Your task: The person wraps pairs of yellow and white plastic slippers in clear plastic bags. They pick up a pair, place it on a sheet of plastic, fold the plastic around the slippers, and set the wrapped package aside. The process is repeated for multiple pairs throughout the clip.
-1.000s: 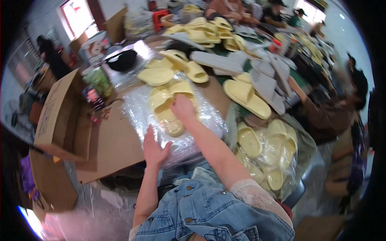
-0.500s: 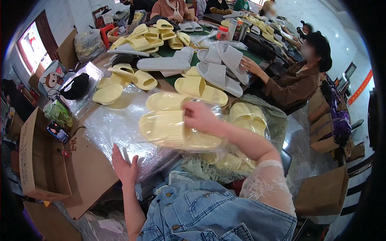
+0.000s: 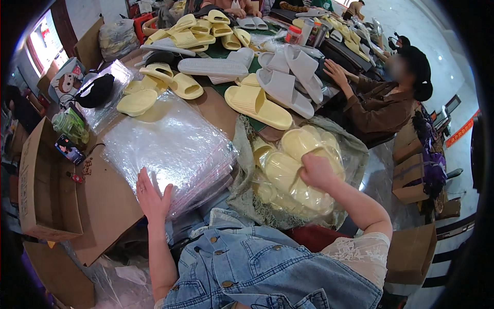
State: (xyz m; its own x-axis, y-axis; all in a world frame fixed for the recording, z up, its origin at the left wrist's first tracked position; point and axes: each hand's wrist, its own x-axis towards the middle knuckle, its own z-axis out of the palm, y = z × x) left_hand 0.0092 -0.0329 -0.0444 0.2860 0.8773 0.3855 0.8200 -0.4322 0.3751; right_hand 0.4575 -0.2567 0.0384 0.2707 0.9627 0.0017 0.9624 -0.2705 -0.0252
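- Left hand (image 3: 152, 198) spread flat, fingers open, pressing the near corner of a stack of clear plastic bags (image 3: 172, 147).
- Right hand (image 3: 317, 172) closed around bagged yellow slippers (image 3: 293, 172), lowered onto more bagged pairs in a sack (image 3: 355, 154).
- Risk: slick bags likely sliding off beneath the pressing palm.
- Beyond both hands: loose grey and yellow slippers (image 3: 257, 103), crowding the table; cardboard box (image 3: 43, 185) left of the left hand.

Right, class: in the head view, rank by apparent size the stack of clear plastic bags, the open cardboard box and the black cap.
1. Stack of clear plastic bags
2. Open cardboard box, somewhat smaller, though partly cut by the rim
3. Black cap, clearly smallest
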